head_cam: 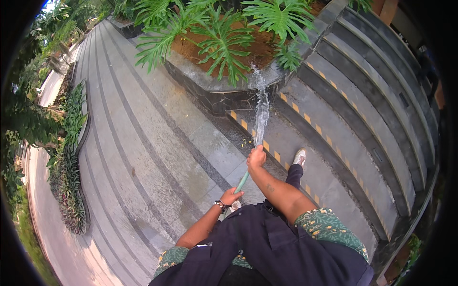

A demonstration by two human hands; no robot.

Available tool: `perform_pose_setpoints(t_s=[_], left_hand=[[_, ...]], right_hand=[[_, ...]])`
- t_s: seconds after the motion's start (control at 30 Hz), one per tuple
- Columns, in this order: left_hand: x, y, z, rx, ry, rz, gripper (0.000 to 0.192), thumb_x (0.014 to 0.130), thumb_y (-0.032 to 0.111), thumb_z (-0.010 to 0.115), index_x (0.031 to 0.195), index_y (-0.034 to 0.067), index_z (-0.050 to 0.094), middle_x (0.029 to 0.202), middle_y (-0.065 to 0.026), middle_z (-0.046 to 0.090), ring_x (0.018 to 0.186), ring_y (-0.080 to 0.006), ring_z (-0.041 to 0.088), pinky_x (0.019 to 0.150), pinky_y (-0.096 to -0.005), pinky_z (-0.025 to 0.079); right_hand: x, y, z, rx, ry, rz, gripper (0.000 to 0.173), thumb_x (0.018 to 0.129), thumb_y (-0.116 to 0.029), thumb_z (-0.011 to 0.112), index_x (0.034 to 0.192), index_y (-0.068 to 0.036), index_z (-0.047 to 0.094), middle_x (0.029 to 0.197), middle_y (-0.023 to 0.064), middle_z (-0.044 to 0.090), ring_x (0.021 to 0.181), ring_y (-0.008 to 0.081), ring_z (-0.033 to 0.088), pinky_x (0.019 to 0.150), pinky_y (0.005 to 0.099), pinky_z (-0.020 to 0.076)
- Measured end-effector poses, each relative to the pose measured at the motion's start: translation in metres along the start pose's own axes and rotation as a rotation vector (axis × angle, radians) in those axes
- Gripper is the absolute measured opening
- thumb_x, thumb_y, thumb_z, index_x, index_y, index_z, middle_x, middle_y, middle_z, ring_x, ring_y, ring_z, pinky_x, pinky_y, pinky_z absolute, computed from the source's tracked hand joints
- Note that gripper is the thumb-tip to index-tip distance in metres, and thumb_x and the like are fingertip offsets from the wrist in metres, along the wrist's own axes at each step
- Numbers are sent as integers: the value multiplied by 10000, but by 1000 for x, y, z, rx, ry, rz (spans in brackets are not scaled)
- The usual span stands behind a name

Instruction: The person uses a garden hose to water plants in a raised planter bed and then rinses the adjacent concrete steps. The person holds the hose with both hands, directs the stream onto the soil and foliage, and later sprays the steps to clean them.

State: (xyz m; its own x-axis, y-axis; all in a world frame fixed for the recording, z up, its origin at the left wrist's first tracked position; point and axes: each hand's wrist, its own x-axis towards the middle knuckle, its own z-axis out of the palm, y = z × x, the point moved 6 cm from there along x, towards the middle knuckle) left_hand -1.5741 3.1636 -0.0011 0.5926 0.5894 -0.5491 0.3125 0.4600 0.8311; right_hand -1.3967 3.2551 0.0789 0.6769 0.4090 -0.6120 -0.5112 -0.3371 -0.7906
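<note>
A pale green garden hose (242,181) runs up from beside my body, gripped in both fists. My right hand (256,156) is closed around it near the outlet. Lower down the hose, my left hand (230,196) holds it, with bracelets at the wrist. A thick stream of water (262,111) leaves the hose end and arcs forward into a raised stone planter (229,85). It lands on brown soil (263,59) by the planter's near corner. Split-leaf philodendron leaves (223,43) spread over the soil and rim.
Stone steps (332,121) with yellow-striped edges curve up on the right. My shoe (300,157) rests on the lowest one. Wet grey paving (143,143) with dark bands stretches left to a curved planting bed (69,178). Small yellow bits (247,142) lie on the ground near the hose end.
</note>
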Motion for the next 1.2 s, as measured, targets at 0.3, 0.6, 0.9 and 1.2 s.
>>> perform_pose_setpoints(t_s=[0.3, 0.6, 0.9, 1.2], left_hand=[[7, -6, -8, 46, 27, 32, 283, 850, 362, 631, 800, 97, 546, 669, 48, 487, 600, -64, 430, 553, -231, 360], [0, 10, -5, 28, -6, 22, 266, 860, 351, 620, 820, 100, 543, 692, 52, 494, 621, -63, 434, 574, -227, 361], [8, -2, -8, 26, 0, 46, 259, 862, 348, 622, 829, 101, 548, 697, 51, 496, 635, -62, 445, 592, -225, 376], [-1, 12, -10, 45, 31, 42, 287, 854, 365, 627, 829, 88, 554, 704, 43, 514, 640, -67, 464, 597, -232, 394]], right_hand=[[12, 2, 0, -188, 127, -152, 596, 847, -386, 318, 615, 86, 598, 556, 185, 569, 556, 308, 579, 629, 428, 445], [18, 4, 2, -214, 158, -180, 594, 847, -378, 318, 633, 96, 605, 588, 199, 591, 633, 335, 601, 693, 445, 434], [4, -4, 3, -168, 109, -156, 583, 854, -367, 309, 610, 77, 597, 511, 179, 547, 499, 301, 567, 591, 435, 443], [28, 15, 9, -5, 107, -200, 389, 848, -393, 403, 633, -74, 467, 481, 24, 406, 345, 139, 378, 310, 285, 270]])
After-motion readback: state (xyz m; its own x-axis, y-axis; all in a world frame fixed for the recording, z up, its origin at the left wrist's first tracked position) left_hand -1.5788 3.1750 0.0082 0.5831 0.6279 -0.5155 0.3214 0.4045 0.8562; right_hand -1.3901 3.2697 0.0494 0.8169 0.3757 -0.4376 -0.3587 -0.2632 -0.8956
